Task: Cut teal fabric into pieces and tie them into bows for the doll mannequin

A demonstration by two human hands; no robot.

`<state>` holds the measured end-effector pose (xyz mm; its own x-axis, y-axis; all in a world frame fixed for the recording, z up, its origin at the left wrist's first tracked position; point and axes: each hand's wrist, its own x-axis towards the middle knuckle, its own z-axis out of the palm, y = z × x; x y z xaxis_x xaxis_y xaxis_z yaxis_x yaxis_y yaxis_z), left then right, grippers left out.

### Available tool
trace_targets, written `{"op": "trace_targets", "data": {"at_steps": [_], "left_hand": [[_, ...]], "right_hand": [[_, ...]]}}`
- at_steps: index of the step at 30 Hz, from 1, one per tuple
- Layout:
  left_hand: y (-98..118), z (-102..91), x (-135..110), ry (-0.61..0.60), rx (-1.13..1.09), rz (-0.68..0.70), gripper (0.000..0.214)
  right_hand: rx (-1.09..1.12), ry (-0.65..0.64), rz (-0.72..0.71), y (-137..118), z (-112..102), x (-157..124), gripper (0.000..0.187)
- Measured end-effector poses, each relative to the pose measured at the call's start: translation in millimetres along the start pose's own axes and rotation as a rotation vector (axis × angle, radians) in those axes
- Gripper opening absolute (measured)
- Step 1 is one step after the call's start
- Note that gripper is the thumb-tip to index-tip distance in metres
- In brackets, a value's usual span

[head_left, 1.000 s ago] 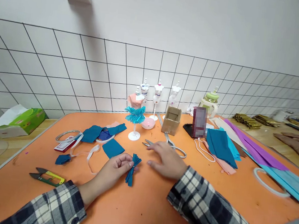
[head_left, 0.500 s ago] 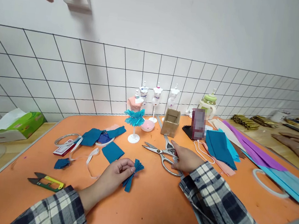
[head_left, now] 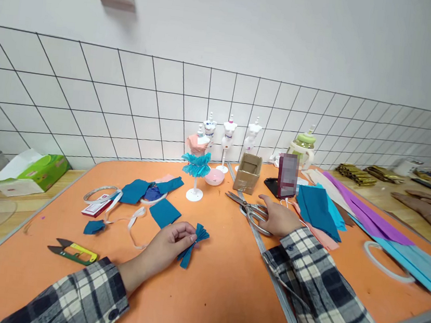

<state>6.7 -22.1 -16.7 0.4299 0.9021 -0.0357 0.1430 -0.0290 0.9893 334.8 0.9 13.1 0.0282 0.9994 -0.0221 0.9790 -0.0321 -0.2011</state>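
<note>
My left hand [head_left: 168, 242] pinches a pleated teal paper bow [head_left: 193, 243] just above the orange table [head_left: 202, 296]. My right hand [head_left: 279, 217] rests on the handles of large metal scissors [head_left: 247, 207], fingers curled over them. A long metal ruler [head_left: 278, 290] runs under my right forearm. A small mannequin with a peach top and teal ruffled skirt [head_left: 196, 164] stands behind the bow, and a teal paper square [head_left: 165, 212] lies by my left hand.
Three bare white mannequins [head_left: 228, 137], a pink dish [head_left: 214, 177], a cardboard box [head_left: 247, 173] and a phone [head_left: 286, 176] stand at the back. Paper sheets [head_left: 366, 216] and a tape ring [head_left: 387, 261] lie right. Thread snips [head_left: 73, 252], ribbon and a tissue box [head_left: 27, 172] sit left. Another person's hands [head_left: 429, 209] rest far right.
My right hand moved right and away from the bow onto the scissors, shifting them back toward the box. Another person's hand at the wall socket has left view. My left hand kept the bow.
</note>
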Motion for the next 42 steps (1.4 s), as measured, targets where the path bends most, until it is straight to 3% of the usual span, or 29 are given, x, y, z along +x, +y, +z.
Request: {"op": "trace_targets", "data": {"at_steps": [10,14,19,22,25,27,29,32,37,42], "left_hand": [[-1,-1.7,-1,-0.040,0.014,0.013,0.036],[-1,-1.6,0,-0.023,0.021,0.005,0.037],[-1,-2.0,2,0.006,0.040,-0.023,0.062],[-2,-2.4,3,0.019,0.022,-0.025,0.062],[-3,-1.5,4,0.029,-0.049,-0.036,0.050],[-3,-0.6,4,0.037,-0.088,-0.055,0.045],[-3,0.3,4,0.044,-0.123,-0.065,0.046],[-2,1.5,3,0.019,-0.156,-0.040,0.043],[3,3.7,1,0.097,-0.206,-0.004,0.039],[2,0.8,3,0.135,-0.390,-0.003,0.046]], "right_hand": [[0.100,-0.124,-0.148,-19,0,-10,0.086],[0.052,-0.094,-0.098,-19,0,-10,0.079],[0.078,-0.057,-0.017,0,4,0,0.082],[0.051,0.007,-0.031,3,3,3,0.081],[0.143,0.221,-0.157,-18,2,-2,0.063],[0.352,0.300,-0.220,-45,5,-10,0.044],[0.645,0.204,-0.273,-77,16,-21,0.030],[0.979,0.009,-0.341,-115,38,-36,0.034],[1.197,0.035,-0.199,-134,60,-32,0.018],[1.272,0.075,-0.237,-147,60,-9,0.022]]}}
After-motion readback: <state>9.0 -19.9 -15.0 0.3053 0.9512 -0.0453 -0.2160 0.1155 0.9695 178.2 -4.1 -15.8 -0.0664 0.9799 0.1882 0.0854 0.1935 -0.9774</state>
